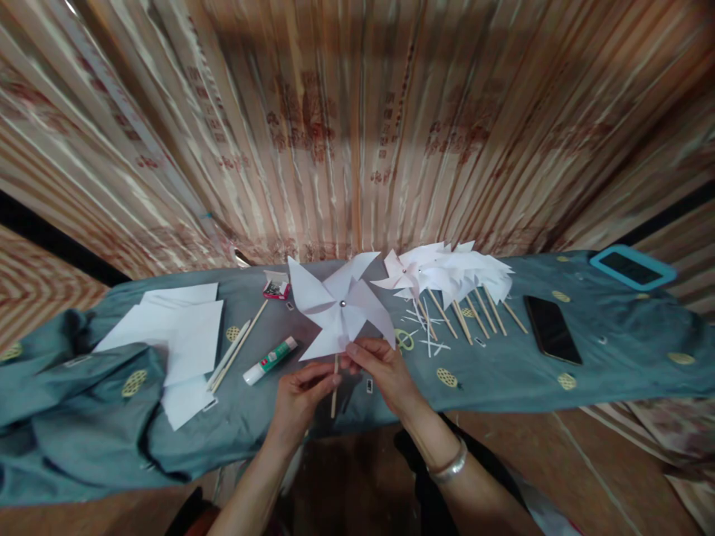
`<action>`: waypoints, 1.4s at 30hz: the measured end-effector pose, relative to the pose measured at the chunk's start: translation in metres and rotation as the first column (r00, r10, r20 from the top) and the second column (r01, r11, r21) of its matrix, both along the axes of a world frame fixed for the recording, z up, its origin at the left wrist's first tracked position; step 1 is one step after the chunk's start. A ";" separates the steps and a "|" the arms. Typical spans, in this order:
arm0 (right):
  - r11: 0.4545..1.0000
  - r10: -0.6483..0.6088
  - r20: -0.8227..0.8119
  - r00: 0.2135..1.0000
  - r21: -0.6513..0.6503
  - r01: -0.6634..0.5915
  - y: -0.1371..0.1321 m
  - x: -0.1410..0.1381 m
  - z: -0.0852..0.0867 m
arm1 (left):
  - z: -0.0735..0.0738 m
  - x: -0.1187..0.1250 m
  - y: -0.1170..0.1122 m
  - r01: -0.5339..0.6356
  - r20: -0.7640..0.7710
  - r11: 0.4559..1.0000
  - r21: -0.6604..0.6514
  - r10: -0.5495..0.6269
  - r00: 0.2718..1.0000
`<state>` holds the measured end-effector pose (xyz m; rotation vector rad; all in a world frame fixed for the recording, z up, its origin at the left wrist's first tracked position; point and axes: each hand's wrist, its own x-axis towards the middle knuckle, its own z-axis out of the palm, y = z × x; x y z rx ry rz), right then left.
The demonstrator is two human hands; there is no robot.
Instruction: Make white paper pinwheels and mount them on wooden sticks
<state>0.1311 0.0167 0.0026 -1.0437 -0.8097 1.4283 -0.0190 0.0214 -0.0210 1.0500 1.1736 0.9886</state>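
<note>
A white paper pinwheel [335,290] with a metal pin at its centre stands upright before me on a thin wooden stick [334,400]. My left hand [302,394] pinches that stick between thumb and fingers below the blades. Just under the lowest blade, my right hand [380,365] is closed with its thumb at the paper's edge; its other fingertips are partly hidden around the stick. A glue stick [271,361] with a green label lies left of the hands. Behind it sits a small red box [276,286] of pins, its lid up.
Several finished pinwheels [447,272] lie overlapped at the right, beside paper strips [430,335] and green-handled scissors [404,339]. Farther right are a black phone [552,329] and a blue-framed tablet [633,266]. White paper sheets [195,335] and loose sticks [240,346] lie left.
</note>
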 end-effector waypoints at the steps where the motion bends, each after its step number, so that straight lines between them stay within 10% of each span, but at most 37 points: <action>1: 1.000 0.021 0.000 1.000 0.012 -0.021 0.000 -0.001 -0.001 | 0.001 0.000 0.000 0.001 0.000 1.000 0.004 -0.001 1.000; 11: 0.979 0.202 0.125 0.971 -0.060 -0.196 -0.006 0.040 -0.009 | 0.000 -0.011 0.005 -0.102 -0.008 0.994 -0.031 0.102 0.995; 18: 0.944 -0.325 -0.028 0.945 0.046 0.326 0.009 0.068 0.000 | -0.001 -0.010 0.001 -0.020 -0.021 0.999 -0.041 0.019 1.000; 31: 0.999 0.033 -0.207 0.978 0.025 -0.029 0.023 0.055 0.004 | 0.000 -0.009 -0.002 0.055 -0.049 0.995 -0.079 -0.059 0.997; 42: 0.997 0.071 -0.209 0.975 -0.011 -0.075 0.017 0.049 0.009 | 0.003 -0.009 -0.002 0.030 -0.035 0.997 -0.077 -0.033 0.999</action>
